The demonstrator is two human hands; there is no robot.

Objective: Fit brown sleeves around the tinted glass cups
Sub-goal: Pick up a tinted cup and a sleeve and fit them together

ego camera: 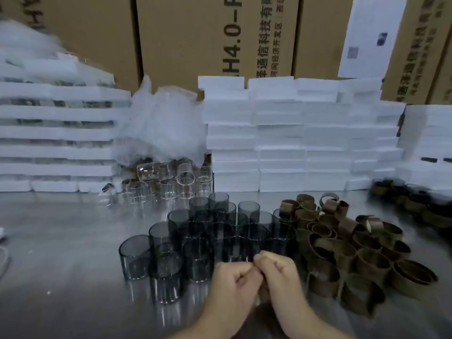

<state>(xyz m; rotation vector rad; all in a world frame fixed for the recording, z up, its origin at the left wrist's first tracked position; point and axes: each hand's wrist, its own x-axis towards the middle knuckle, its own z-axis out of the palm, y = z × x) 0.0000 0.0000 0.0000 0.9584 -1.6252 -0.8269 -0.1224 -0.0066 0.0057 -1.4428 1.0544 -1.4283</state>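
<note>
Several tinted grey glass cups (200,260) stand bunched together mid-table. Right of them lies a heap of brown sleeves (347,255), short cardboard rings. My left hand (230,287) and my right hand (281,280) meet at the near edge, just in front of the cups. Both have their fingers curled tight and their knuckles touching. They pinch a small item between them. It is mostly hidden, and only a brownish sliver, which looks like a brown sleeve (261,291), shows in the gap. I cannot see whether a cup is inside it.
Clear glass cups (171,179) lie under crumpled plastic wrap (161,128) at the back. White foam blocks (281,143) are stacked along the rear, with cardboard boxes (195,37) behind them. Dark sleeved cups (415,204) sit at the far right on the metal table (61,253).
</note>
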